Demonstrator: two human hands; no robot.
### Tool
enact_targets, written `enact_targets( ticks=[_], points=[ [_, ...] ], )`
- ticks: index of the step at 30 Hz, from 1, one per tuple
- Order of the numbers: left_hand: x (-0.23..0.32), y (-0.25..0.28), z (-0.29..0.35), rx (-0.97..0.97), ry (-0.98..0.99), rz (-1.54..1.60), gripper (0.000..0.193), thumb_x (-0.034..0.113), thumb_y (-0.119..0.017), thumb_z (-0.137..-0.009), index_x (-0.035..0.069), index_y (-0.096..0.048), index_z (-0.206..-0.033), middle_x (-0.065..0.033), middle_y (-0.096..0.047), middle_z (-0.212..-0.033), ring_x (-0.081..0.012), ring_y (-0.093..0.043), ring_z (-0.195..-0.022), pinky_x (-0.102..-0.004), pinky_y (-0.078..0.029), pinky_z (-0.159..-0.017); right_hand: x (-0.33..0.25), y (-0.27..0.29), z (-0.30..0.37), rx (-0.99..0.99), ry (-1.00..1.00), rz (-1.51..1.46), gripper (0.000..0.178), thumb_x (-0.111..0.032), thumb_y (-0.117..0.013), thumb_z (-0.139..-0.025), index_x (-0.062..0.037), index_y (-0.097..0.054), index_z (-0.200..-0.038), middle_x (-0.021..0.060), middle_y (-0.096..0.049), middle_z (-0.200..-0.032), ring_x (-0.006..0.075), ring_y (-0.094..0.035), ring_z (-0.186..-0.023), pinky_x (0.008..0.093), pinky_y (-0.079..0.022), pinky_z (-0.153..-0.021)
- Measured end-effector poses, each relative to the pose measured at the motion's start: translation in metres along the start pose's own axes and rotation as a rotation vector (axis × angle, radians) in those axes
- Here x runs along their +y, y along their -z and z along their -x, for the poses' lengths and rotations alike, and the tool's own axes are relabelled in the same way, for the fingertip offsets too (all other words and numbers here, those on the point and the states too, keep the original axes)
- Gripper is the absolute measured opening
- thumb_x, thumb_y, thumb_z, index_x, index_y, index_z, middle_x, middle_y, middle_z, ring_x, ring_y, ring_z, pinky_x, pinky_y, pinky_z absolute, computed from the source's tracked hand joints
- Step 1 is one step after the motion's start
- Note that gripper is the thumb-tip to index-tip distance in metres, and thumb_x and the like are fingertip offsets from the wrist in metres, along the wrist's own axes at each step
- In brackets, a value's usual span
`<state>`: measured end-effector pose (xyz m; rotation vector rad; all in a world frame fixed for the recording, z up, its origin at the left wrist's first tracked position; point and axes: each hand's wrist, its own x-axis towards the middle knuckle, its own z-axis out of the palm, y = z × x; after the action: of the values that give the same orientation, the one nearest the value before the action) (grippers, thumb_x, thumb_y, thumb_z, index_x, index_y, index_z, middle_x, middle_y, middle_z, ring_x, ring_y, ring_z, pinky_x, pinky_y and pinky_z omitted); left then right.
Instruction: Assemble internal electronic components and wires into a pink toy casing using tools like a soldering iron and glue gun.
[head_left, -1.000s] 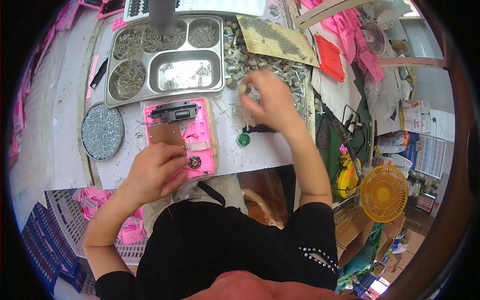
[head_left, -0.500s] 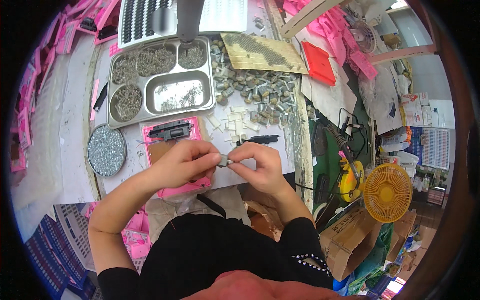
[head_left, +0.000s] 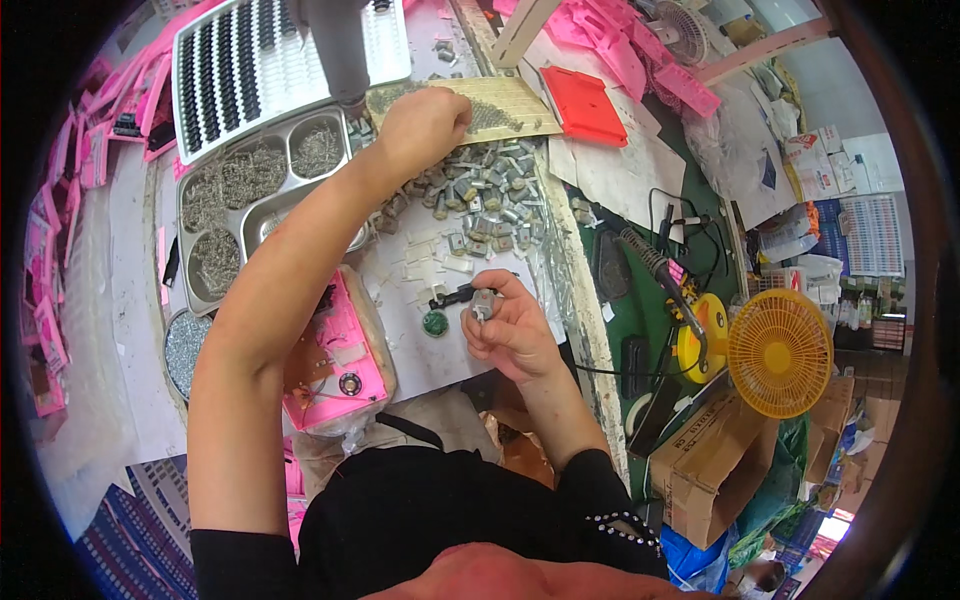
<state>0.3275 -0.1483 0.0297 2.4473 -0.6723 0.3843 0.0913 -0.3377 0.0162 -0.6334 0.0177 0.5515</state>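
My right hand [head_left: 515, 335] is closed around a small silver motor [head_left: 483, 303], pinched between thumb and fingers above the near edge of the table. My left hand [head_left: 425, 125] is stretched far forward over a yellowish board [head_left: 500, 108] covered with small dark metal pieces. Its fingers are curled down at the board, and what they hold, if anything, is hidden. Below it lies a pile of silver motors [head_left: 480, 200]. A black plastic part [head_left: 455, 297] and a green round piece [head_left: 435, 322] sit beside my right hand. My left forearm partly covers a pink plastic case [head_left: 345, 405].
A metal compartment tray [head_left: 182, 190] with small metal parts stands left, near a round dish of silver bits [head_left: 185, 345]. Behind are a white tray of black pieces [head_left: 290, 50] and a red plate [head_left: 585, 105]. A yellow fan [head_left: 780, 352] stands at right.
My left hand has let go of the motor and moved forward to the yellowish board. My right hand keeps the motor. The view has shifted, and the green round piece now shows.
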Motion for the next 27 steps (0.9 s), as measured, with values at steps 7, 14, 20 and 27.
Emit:
enact_targets(
  ticks=[7, 14, 20, 27],
  points=[
    [0.016, -0.015, -0.008, -0.085, 0.159, -0.153, 0.02, 0.028, -0.074, -0.087, 0.007, -0.076, -0.087, -0.0139, -0.074, -0.086, -0.0347, -0.071, -0.088, -0.0486, -0.052, -0.083, -0.001, 0.01, 0.009, 0.024, 0.012, 0.007, 0.056, 0.003, -0.078, -0.086, -0.0056, -0.054, -0.135, 0.0092, -0.068, -0.09, 0.0152, -0.061, -0.072, 0.03, -0.05, -0.062],
    [0.021, -0.017, -0.01, -0.109, 0.195, -0.165, 0.021, 0.026, -0.069, -0.09, 0.007, -0.076, -0.088, -0.0154, -0.076, -0.093, -0.0341, -0.073, -0.091, -0.0533, -0.05, -0.085, -0.004, 0.008, 0.014, 0.022, -0.003, 0.054, 0.055, 0.003, -0.079, -0.086, -0.0046, -0.054, -0.135, 0.0086, -0.068, -0.09, 0.0143, -0.061, -0.071, 0.0291, -0.05, -0.063],
    [0.007, -0.008, -0.001, 0.025, 0.147, 0.054, 0.02, 0.023, -0.072, -0.09, 0.004, -0.076, -0.095, -0.0159, -0.075, -0.094, -0.0323, -0.072, -0.086, -0.0461, -0.053, -0.08, -0.003, 0.013, 0.012, 0.03, 0.009, 0.048, 0.052, 0.003, -0.077, -0.088, -0.0065, -0.053, -0.133, 0.0088, -0.068, -0.09, 0.0146, -0.061, -0.071, 0.0286, -0.05, -0.063],
    [0.029, 0.049, 0.061, 0.053, 0.254, 0.882, 0.02, 0.018, -0.074, -0.094, 0.0, -0.074, -0.102, -0.0027, -0.073, -0.09, -0.0108, -0.063, -0.083, -0.0294, -0.051, -0.075, -0.039, -0.004, -0.03, 0.134, 0.167, 0.304, 0.052, 0.002, -0.075, -0.089, -0.0085, -0.05, -0.133, 0.0142, -0.073, -0.099, 0.0167, -0.068, -0.08, 0.0294, -0.054, -0.068]
  ],
)
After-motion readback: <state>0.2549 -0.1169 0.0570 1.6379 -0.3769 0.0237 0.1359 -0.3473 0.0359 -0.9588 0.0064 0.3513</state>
